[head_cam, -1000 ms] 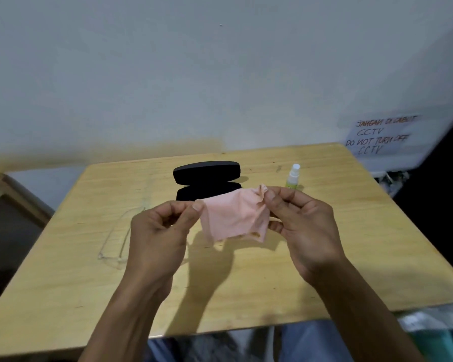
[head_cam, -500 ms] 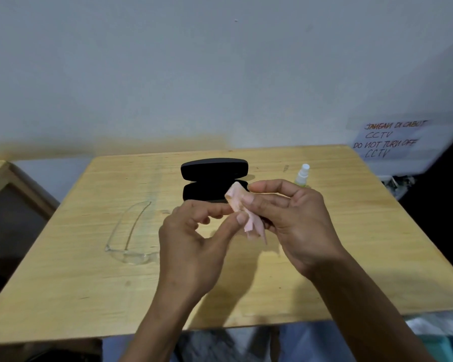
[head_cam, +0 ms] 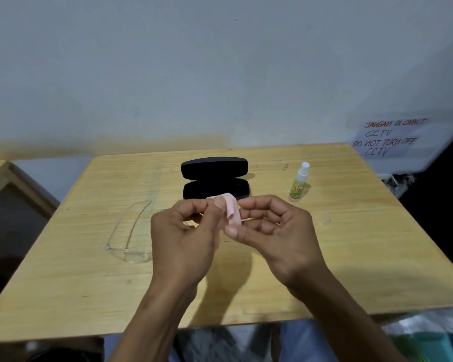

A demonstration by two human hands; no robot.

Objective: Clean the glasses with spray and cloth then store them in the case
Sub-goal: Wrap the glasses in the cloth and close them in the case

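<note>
A small pink cloth (head_cam: 230, 209), folded narrow, is held above the wooden table (head_cam: 351, 244) between both hands. My left hand (head_cam: 186, 233) pinches its upper edge with thumb and forefinger, and my right hand (head_cam: 275, 231) pinches its right side with curled fingers. Clear glasses (head_cam: 130, 241) lie on the table to the left of my left hand, arms unfolded. A black case (head_cam: 215, 177) lies open just behind the cloth. A small spray bottle (head_cam: 298, 182) with a white cap and green label stands to the right of the case.
A wall rises right behind the table's far edge. A handwritten paper notice (head_cam: 387, 138) hangs at the right. Another wooden piece of furniture (head_cam: 0, 178) stands to the left of the table.
The cloth, spread out flat between my hands a second ago, is now folded into a narrow strip. My hands have come close together.
</note>
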